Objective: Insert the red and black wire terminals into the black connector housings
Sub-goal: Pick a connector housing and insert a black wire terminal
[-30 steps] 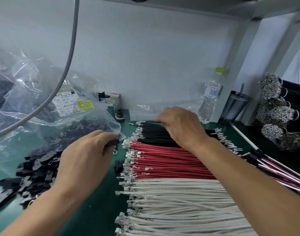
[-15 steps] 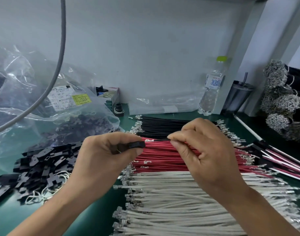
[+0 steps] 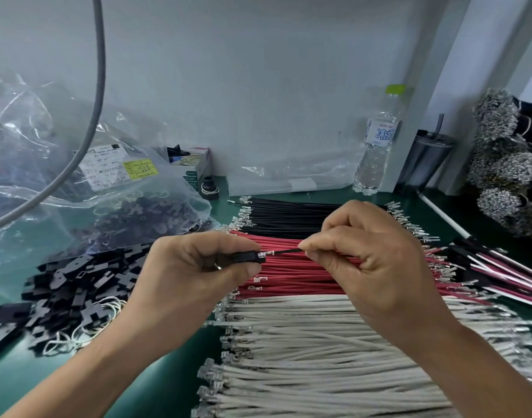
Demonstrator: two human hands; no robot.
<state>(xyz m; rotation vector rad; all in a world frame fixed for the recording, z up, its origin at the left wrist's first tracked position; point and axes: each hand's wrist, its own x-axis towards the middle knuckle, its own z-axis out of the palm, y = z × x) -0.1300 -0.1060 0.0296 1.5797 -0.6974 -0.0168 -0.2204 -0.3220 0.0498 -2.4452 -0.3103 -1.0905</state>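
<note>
Moved: black wire [image 3: 285, 251] terminal [image 3: 267, 253] now meets housing [image 3: 249, 257] mouth | left hand [image 3: 198, 267] grips housing | right hand [image 3: 367, 254] pinches wire | insertion starting, unseated.

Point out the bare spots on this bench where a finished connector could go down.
Bare green mat shows between the black housing pile and white wires, and by the water bottle. Wire rows fill the centre; plastic bag crowds the left.
</note>
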